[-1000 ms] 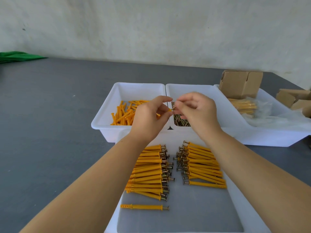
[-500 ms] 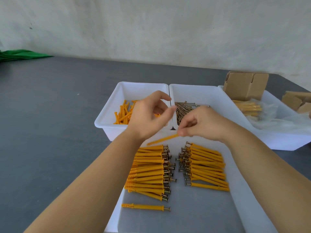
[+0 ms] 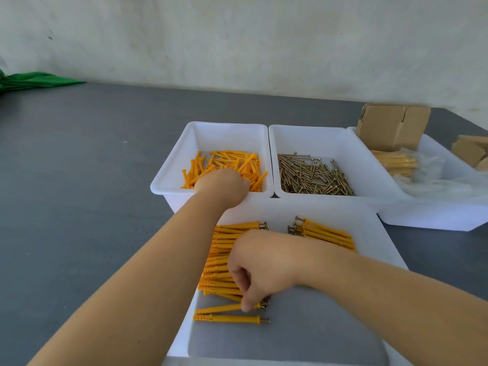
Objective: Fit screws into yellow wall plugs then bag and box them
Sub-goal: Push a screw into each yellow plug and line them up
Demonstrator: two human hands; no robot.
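Observation:
My left hand (image 3: 223,187) reaches into the left white bin (image 3: 169,180) and lies among the loose yellow wall plugs (image 3: 229,161); its fingers are hidden. My right hand (image 3: 260,265) is low over the near white tray (image 3: 380,239) and pinches a fitted plug with its screw (image 3: 224,308) at the bottom of the left row of assembled plugs (image 3: 224,249). Another assembled plug (image 3: 229,318) lies just below it. A second row of assembled plugs (image 3: 327,232) lies to the right. The middle bin (image 3: 303,138) holds loose screws (image 3: 311,175).
A third white bin (image 3: 435,220) at the right holds a cardboard box (image 3: 390,128), clear bags (image 3: 433,178) and bagged plugs (image 3: 396,162). More cardboard boxes (image 3: 470,151) sit at the far right. Green cloth (image 3: 34,80) lies far left on the grey table (image 3: 79,180).
My hands parted from in front of the bins. The right hand carried the fitted plug down to the left row in the tray. The left hand dropped into the plug bin.

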